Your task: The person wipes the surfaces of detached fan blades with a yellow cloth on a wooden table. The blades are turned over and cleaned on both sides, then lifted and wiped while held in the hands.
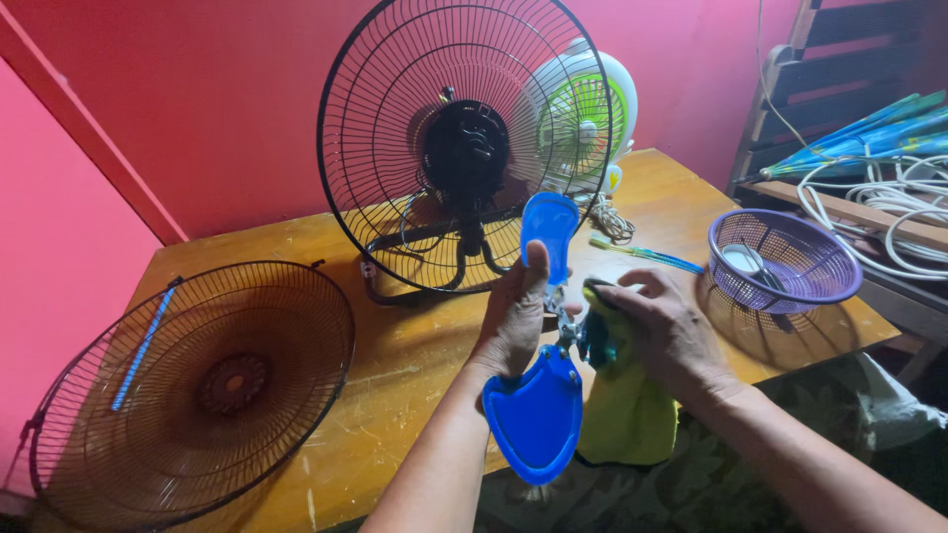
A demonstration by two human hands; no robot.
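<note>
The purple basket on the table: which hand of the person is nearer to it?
Right. The right hand, holding a yellow cloth, is just left of the purple basket; the left hand, gripping the blue fan blade, is farther left.

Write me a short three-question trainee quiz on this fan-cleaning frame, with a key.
1. True or false: the left hand holds the blue fan blade.
2. What does the right hand press against the blade's hub?
A. a yellow-green cloth
B. a screwdriver
C. a sponge
3. Fill in: the detached front grille lies on the wooden table, to the ____ of the standing fan.

Key
1. True: its fingers wrap the blade near the hub.
2. A: the cloth hangs below the hand.
3. Left: the purple basket sits on the other side.
</note>
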